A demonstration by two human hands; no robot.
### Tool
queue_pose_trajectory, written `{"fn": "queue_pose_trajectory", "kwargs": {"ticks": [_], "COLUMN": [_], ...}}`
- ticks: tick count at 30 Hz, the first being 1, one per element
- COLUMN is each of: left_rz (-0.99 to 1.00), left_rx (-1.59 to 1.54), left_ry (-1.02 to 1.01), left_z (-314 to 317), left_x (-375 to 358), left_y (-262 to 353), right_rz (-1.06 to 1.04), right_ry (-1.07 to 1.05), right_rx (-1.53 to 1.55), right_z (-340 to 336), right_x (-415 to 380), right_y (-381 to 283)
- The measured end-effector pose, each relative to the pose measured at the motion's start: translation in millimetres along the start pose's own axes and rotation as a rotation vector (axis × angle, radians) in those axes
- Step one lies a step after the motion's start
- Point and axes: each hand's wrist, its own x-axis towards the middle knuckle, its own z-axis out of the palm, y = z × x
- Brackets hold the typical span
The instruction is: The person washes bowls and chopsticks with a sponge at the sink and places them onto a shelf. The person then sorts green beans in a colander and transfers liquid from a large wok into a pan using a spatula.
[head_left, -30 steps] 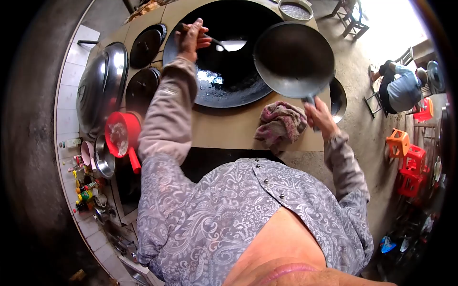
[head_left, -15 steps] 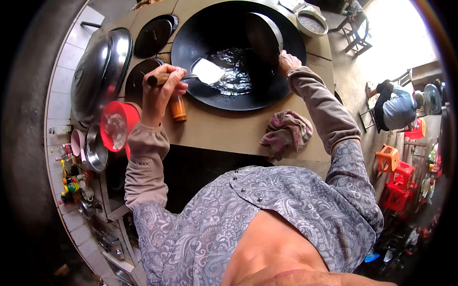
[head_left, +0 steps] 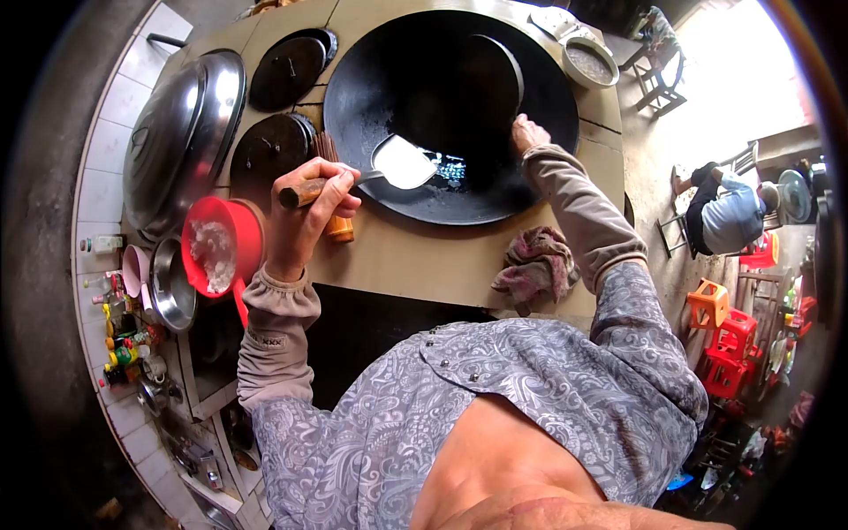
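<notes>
Your left hand (head_left: pixel 305 208) clenches the wooden handle of the spatula (head_left: pixel 402 163) over the large wok (head_left: pixel 442 53), while your right hand (head_left: pixel 527 134) grasps the small pan (head_left: pixel 490 79) resting inside it.

— What are we wearing?
— A grey paisley shirt (head_left: pixel 495 397), small studs down its open collar, at six o'clock.
— And our arms?
— Plain taupe sleeves (head_left: pixel 274 336), ribbed cuffs; the left has a tiny mark at nine o'clock.

A pan (head_left: pixel 477 84) sat in the wok (head_left: pixel 415 190), a cloth (head_left: pixel 537 265) before it, lids (head_left: pixel 265 155) to its left.
</notes>
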Motion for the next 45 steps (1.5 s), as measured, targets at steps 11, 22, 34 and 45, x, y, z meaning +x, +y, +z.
{"fn": "queue_pose_trajectory", "kwargs": {"ticks": [11,22,34,45], "left_rz": [-0.020,-0.039,-0.150,-0.440], "left_rx": [0.166,0.047,-0.122,0.246], "left_ry": [-0.079,-0.057,-0.314,-0.670], "left_z": [-7,16,36,46], "left_x": [2,38,82,100], "left_y": [26,0,-41,-24], "right_rz": [-0.040,-0.095,-0.012,0.061], "right_ry": [-0.738,-0.670,-0.529,-0.548], "right_rx": [1.060,1.286,1.194,1.269], "right_z": [35,-19,-88,-68], "right_x": [-37,-88,-163,-214], "right_y": [-49,-26,62,82]}}
